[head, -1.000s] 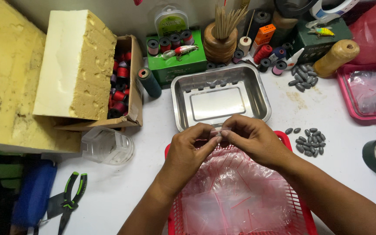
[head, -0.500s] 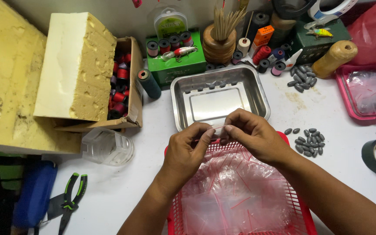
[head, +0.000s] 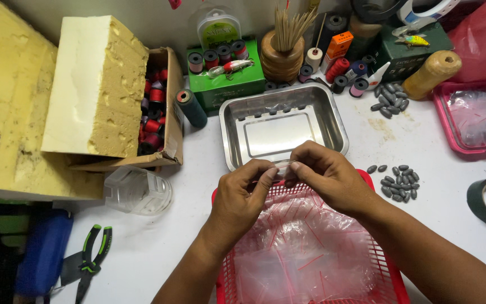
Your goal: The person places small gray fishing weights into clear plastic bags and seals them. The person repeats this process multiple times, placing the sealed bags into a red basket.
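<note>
Held a small clear bag (head: 281, 164) between left hand (head: 243, 197) and right hand (head: 327, 180), just above the far rim of the red basket (head: 368, 176) and right in front of the empty steel tray (head: 279, 135). Had each grip narrowed to a thumb-and-forefinger pinch on the bag's top edge, other fingers loosely curled.

Judged the bag nearly weightless, thin, limp and slick, likely to cling or slide rather than break. Best taken at the mouth edge, with pads set on opposite sides. Saw more clear bags (head: 305, 253) heaped loose in the basket below.

Noted packaging along the back of the bench:
- a flat green box (head: 226, 90) behind the tray, topped with a fishing lure (head: 229, 67) and a row of spools
- a small upright orange carton (head: 341, 45) beside a wooden holder of sticks (head: 281, 56)
- a dark green box (head: 417, 53) at far right, carrying a yellow lure
- an open cardboard box (head: 167, 112) of red spools at left, half under a pale foam block (head: 99, 90)

Spotted grey sinkers (head: 400, 183) lying loose to the right of the hands.
</note>
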